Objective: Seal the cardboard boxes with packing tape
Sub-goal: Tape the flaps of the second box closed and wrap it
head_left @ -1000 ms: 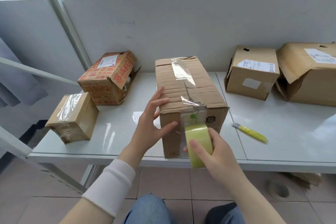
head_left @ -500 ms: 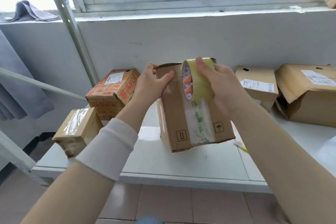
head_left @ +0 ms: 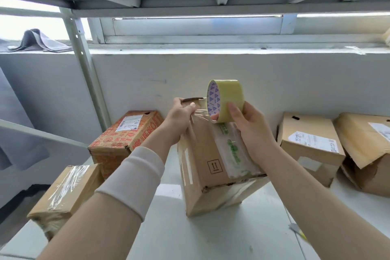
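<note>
Your right hand [head_left: 249, 126] is closed round the tape roll [head_left: 229, 99], thumb on its outer face and a fingertip inside the core. Your left hand [head_left: 181, 112] grips the upper left corner of the cardboard box [head_left: 200, 154], thumb on the face turned toward you. A short length of clear tape [head_left: 200, 113] stretches between roll and corner.

Change noted: one second ago the box lay flat on the table [head_left: 211, 238] with the roll at its near end face. It has since been tipped on end and now stands tilted on a lower edge, mid-table. The roll has risen from the top edge to clear above it.

Assessment: the strip appears to be going over the top edge, and it is not yet cut. The knife [head_left: 299, 232] lies near right, mostly out of view. Two boxes far right [head_left: 310, 145] appear to await sealing, and the outermost box [head_left: 365, 150] has a loose flap.
</note>
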`<state>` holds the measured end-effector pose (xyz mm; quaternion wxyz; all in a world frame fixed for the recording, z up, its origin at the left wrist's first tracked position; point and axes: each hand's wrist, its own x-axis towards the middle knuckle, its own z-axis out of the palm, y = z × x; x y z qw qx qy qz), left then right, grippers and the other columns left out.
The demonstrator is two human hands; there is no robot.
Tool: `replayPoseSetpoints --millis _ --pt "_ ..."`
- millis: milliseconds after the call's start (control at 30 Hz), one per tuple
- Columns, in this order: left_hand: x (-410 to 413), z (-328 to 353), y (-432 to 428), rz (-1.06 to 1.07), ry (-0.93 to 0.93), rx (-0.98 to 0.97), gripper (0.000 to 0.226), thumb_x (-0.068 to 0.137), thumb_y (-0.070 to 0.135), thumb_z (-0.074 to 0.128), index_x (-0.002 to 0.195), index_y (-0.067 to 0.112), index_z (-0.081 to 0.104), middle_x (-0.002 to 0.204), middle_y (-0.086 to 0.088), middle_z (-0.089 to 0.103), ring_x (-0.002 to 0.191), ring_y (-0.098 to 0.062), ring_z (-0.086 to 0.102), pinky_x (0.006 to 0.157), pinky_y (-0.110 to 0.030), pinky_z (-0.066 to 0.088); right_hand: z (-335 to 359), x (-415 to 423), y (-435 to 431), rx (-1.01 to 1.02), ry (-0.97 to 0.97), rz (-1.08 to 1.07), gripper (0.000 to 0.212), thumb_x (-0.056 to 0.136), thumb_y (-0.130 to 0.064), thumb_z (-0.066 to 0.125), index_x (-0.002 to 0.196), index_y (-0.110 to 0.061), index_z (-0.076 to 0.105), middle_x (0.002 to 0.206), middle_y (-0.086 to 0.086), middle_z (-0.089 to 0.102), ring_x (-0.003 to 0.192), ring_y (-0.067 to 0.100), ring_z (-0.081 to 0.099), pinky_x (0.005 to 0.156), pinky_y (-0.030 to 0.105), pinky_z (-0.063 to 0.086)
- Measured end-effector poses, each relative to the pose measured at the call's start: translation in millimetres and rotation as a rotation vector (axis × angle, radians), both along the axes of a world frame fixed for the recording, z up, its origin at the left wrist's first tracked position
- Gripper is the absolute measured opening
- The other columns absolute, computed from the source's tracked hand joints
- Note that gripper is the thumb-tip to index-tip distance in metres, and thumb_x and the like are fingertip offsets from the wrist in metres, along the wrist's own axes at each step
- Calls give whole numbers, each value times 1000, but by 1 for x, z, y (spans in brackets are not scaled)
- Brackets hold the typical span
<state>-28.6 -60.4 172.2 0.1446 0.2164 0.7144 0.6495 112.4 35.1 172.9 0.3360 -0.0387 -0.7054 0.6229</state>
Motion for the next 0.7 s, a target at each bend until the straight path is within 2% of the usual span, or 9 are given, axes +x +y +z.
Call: replayPoseSetpoints --millis 67,167,233,300,367,400,533,600,700 --pt "-4 0 5 9 -23 -70 17 100 20 43 115 14 37 82 -2 51 65 -16 48 54 -30 39 5 -9 3 -26 -20 -10 18 95 -32 46 99 -21 60 75 -7 73 80 4 68 71 16 52" --pt "-16 -14 9 45 -97 -169 8 98 19 43 104 14 40 81 -7 46 63 -19 43 54 -28 35 7 -27 6 -63 -87 27 19 96 -31 46 100 -17 59 78 -3 72 83 14 66 84 34 51" --pt "-20 -23 9 76 -100 -166 11 98 22 40 100 14 47 81 -10 46 60 -19 43 56 -28 36 7 -36 6 -106 -137 70 25 97 -28 45 111 -10 56 84 3 71 83 16 65 83 34 52" --pt "-23 -29 12 100 -100 -123 32 99 32 42 123 11 49 95 -11 53 75 -25 56 66 -34 46 6 -42 8 -83 -164 75 25 97 -28 45 112 -10 54 87 5 70 85 19 65 84 35 52" --pt "-22 -35 13 123 -145 -95 56 97 36 47 145 13 28 126 -9 50 108 -29 57 87 -39 47 3 -47 8 -16 -209 60 23 96 -33 46 105 -14 56 92 6 71 89 24 66 84 39 52" --pt "-20 -36 13 124 -167 -83 59 97 33 47 148 16 21 134 -9 47 112 -28 55 87 -38 48 3 -48 6 9 -232 56 24 96 -35 46 103 -15 57 92 7 72 90 26 66 82 41 52" --pt "-25 -34 15 124 -159 -121 54 94 16 42 147 16 26 125 -14 53 75 -19 54 49 -24 38 11 -41 3 22 -206 -9 23 94 -33 51 95 -12 60 72 -3 71 70 13 68 77 32 55" --pt "-26 -31 18 125 -149 -145 52 94 14 42 144 17 31 127 -15 53 75 -20 56 56 -26 45 21 -27 4 83 -179 -52 23 93 -33 53 87 -12 61 57 -10 67 55 0 64 64 15 54" --pt "-29 -33 23 137 -165 -155 55 94 16 43 146 22 28 135 -17 46 107 -29 58 87 -36 49 23 -2 7 70 -163 -6 22 92 -33 51 89 -13 60 60 -7 68 51 -3 63 50 8 47"
